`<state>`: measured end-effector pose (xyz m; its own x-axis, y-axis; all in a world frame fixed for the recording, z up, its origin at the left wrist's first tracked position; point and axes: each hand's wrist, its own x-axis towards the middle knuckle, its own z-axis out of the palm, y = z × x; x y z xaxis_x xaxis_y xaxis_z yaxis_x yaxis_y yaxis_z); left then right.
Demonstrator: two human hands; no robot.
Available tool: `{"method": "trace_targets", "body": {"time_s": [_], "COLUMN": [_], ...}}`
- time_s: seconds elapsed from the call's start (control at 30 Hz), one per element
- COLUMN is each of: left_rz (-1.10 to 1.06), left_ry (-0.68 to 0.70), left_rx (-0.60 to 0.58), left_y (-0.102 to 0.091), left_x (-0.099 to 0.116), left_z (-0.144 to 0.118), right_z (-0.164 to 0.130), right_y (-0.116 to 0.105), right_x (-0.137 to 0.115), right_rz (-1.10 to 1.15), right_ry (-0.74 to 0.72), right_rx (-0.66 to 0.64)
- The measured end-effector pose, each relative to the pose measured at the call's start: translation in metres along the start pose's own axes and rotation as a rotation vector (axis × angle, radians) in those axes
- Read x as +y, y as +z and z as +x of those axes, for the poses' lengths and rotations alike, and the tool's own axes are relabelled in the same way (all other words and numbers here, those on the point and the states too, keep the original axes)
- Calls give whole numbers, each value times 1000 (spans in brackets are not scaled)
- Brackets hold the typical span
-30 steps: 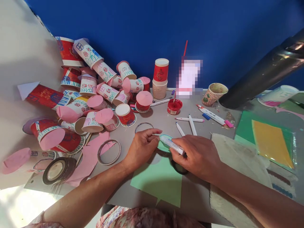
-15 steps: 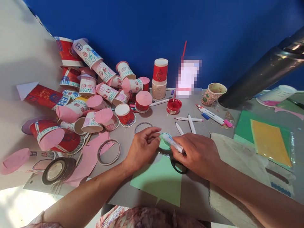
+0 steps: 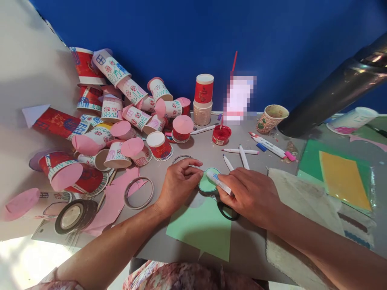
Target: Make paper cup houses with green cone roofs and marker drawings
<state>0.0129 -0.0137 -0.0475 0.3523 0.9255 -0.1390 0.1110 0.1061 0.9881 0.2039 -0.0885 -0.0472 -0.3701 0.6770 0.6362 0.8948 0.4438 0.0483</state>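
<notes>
While right hand (image 3: pixel 250 195) grips marker (image 3: pixel 219 183) over green disc (image 3: pixel 206 184) pinched by left hand (image 3: pixel 178 185); risks smudging, disc slipping onto scissors (image 3: pixel 224 209) underneath.

cups (image 3: pixel 127 121) crowd left, markers (image 3: pixel 242 155) ahead
</notes>
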Motion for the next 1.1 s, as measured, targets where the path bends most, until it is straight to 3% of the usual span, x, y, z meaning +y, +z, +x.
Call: {"method": "trace_targets", "body": {"time_s": [0.17,0.3,0.5,0.87,1.1], "left_rz": [-31,-29,163,132,98], "left_ry": [-7,-68,-77,-86,-119], "left_rx": [7,-38,-66,-48,-183], "left_y": [0,-2,-4,2,0], "left_x": [1,7,8,8,10], "left_z": [1,1,2,0,-1], "right_z": [-1,0,4,1,2], "right_y": [1,1,0,1,0], "right_x": [2,2,0,0,-1], "right_rz": [6,25,47,-17,26], "right_ry": [31,-31,-100,-8,-67], "right_rx": [15,-3,-19,30,4]}}
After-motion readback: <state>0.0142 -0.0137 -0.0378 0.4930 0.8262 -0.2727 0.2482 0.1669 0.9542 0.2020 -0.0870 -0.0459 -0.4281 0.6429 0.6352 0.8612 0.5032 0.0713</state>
